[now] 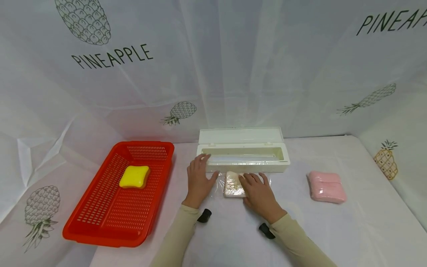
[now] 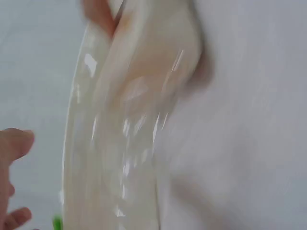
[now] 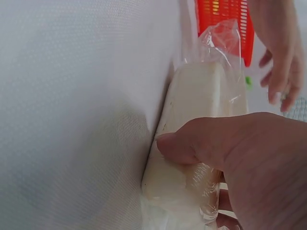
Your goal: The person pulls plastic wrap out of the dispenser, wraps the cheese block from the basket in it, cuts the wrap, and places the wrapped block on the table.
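A cream-coloured block in a clear plastic wrapper (image 1: pixel 233 184) sits before the long white box. My right hand (image 1: pixel 261 194) grips it; in the right wrist view the thumb (image 3: pixel 177 146) lies across its near face and the fingers reach round the other side. My left hand (image 1: pixel 199 181) is by the box's left front corner, fingers spread and holding nothing. Loose film trails from the wrapper's left end, near the left thumb. The white box (image 1: pixel 247 168) stands with its hinged lid (image 1: pixel 240 136) raised, and a pale strip lies inside.
To the left is a red perforated basket (image 1: pixel 123 222) with a yellow sponge (image 1: pixel 134 177) in it. A pink block in shiny wrapping (image 1: pixel 327 187) lies at the right. Behind the box hangs a white curtain (image 1: pixel 233 74) printed with pineapples.
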Available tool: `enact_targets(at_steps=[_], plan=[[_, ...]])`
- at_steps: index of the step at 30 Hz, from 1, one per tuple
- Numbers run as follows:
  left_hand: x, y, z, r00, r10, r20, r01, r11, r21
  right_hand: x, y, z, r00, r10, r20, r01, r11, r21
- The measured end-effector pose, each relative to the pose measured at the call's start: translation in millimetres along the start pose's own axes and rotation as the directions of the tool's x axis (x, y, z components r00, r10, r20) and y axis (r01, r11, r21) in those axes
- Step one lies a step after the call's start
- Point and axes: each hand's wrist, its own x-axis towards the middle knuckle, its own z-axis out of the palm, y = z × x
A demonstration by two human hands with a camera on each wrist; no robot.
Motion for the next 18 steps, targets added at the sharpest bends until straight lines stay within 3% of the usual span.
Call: enact_targets(at_steps=[2, 4, 7, 10, 18], plan=[[7.7, -12.2, -3.5, 0.995, -0.100, 0.013, 0.100, 0.994, -0.033, -0.2, -0.2, -0.3, 1.000, -0.003, -0.002, 0.003, 1.000, 0.003], [13.4, -23.5, -5.4, 0.982, -0.179, 0.067, 0.183, 0.981, -0.058, -0.8, -0.4, -0.4, 1.000, -0.011, -0.004, 0.011, 1.000, -0.004], [18.8, -38.3, -3.4, 0.960, -0.244, 0.140, 0.257, 0.963, -0.085, -1.7, -1.1, -1.1, 1.000, -0.014, -0.001, 0.014, 1.000, -0.010], [20.5, -49.6, 0.4, 0.953, -0.248, 0.176, 0.269, 0.957, -0.107, -2.5, -1.4, -0.5, 1.000, -0.010, 0.012, 0.010, 1.000, -0.003], [20.7, -63.7, 6.0, 0.972, -0.180, 0.152, 0.196, 0.976, -0.095, -2.6, 2.0, 0.9, 1.000, -0.002, 0.013, 0.002, 1.000, 0.015]])
